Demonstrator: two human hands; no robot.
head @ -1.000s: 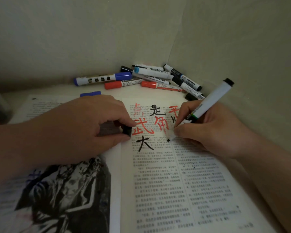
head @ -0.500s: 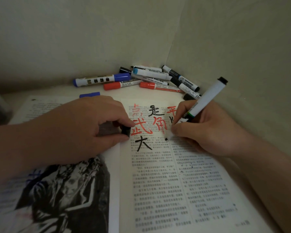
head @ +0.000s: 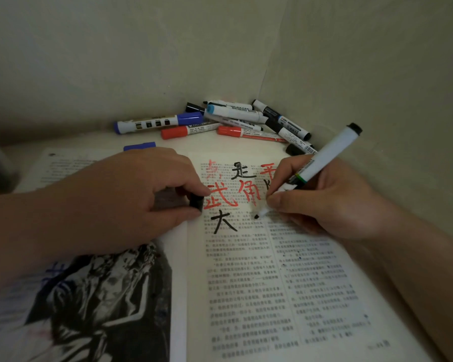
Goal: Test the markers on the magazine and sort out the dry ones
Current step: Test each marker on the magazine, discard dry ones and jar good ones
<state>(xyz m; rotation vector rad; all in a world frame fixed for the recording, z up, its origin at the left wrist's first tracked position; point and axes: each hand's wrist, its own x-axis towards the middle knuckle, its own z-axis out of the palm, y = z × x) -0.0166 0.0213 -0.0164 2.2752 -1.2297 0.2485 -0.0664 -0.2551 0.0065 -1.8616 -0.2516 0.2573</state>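
While the left hand [head: 131, 194] pinches a black cap [head: 196, 202], fingers [head: 283, 202] of the right hand [head: 330, 202] clamp a marker [head: 327, 158] touching the magazine [head: 246, 296].

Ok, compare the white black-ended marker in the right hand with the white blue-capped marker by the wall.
The white black-ended marker is uncapped; the white blue-capped marker is capped. The black-ended one stands tilted, tip down on the magazine, gripped by the right hand; the blue-capped one lies flat, untouched. Both have white barrels.
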